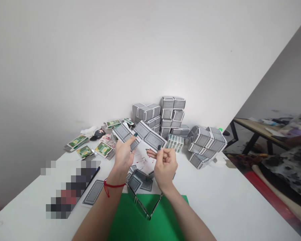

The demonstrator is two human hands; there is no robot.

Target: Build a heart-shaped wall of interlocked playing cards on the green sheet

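Note:
My left hand [124, 155] and my right hand [165, 164] hold up a flat, unfolded grey patterned card box [145, 134] between them, over the middle of the white table [228, 201]. The left fingers pinch its left flap, the right fingers pinch its right edge. Under my hands lie loose playing cards [142, 160], some face up, and grey-backed cards [93, 192]. A red string circles my left wrist.
Stacks of folded grey boxes [170, 115] stand against the wall, more are piled at the right [207, 144]. Green-printed flat boxes [77, 142] lie at the left. A green mat [140, 224] is at the near edge. A black pen [91, 180] lies at the left.

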